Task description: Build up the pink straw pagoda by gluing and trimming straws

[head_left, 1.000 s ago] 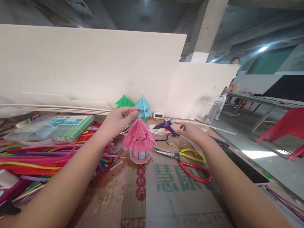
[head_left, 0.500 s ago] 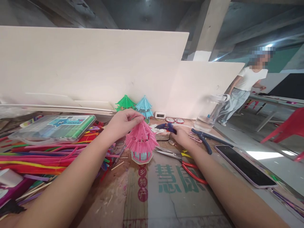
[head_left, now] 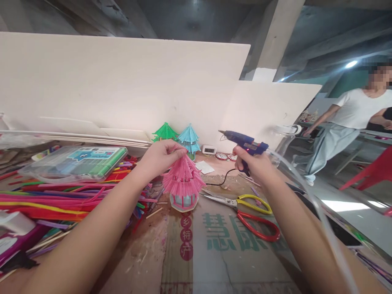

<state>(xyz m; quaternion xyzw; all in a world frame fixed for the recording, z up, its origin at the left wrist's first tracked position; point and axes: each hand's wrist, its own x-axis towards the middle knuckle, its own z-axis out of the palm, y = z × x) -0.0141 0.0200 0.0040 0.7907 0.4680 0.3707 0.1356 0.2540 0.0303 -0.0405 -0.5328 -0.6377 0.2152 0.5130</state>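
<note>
With its fingers pinched together, my left hand holds the top of a pink pagoda model, which has two tiers of fringed roof and a pale base with pink posts. The base appears to rest on the work surface. My right hand grips a blue hot glue gun above the table, its nozzle pointing left and a glue stick trailing from its rear over my forearm. Scissors with one yellow and one red handle lie below it. Behind the pink model stand a green pagoda and a light blue pagoda.
Colourful pipe cleaners and a clear marker case cover the left. A small digital clock stands before the white board. A clear pitcher is partly hidden behind my right arm. A person walks at right.
My right hand has lifted the glue gun off the table, up and to the right. My left hand stays on the pink pagoda. The person at right has come closer.
</note>
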